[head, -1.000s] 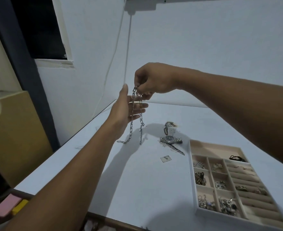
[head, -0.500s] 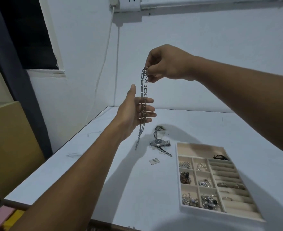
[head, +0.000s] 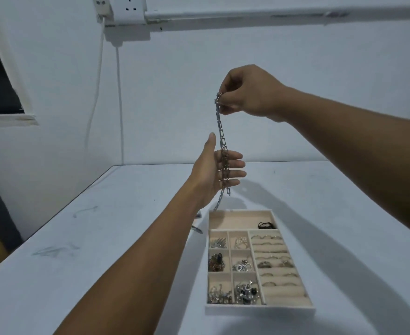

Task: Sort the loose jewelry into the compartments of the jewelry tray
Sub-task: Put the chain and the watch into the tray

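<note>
Right hand [head: 248, 93], raised above the table [head: 102, 238], pinched the top end of the chain [head: 220, 131] between curled fingers and thumb. The chain hung doubled, straight down across the left hand [head: 211, 172], which was open below, fingers straight and thumb up, links touching its fingers. The tray [head: 259, 310] lay on the table beneath, its compartments partly filled

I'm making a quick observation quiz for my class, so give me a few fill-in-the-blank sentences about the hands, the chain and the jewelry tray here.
The right hand pinches the link chain at its ____ end.
The left hand is ____, the chain crossing its straight fingers.
In the jewelry tray, the rings sit in padded rows on its ____ side.
Missing words: top; open; right.
</note>
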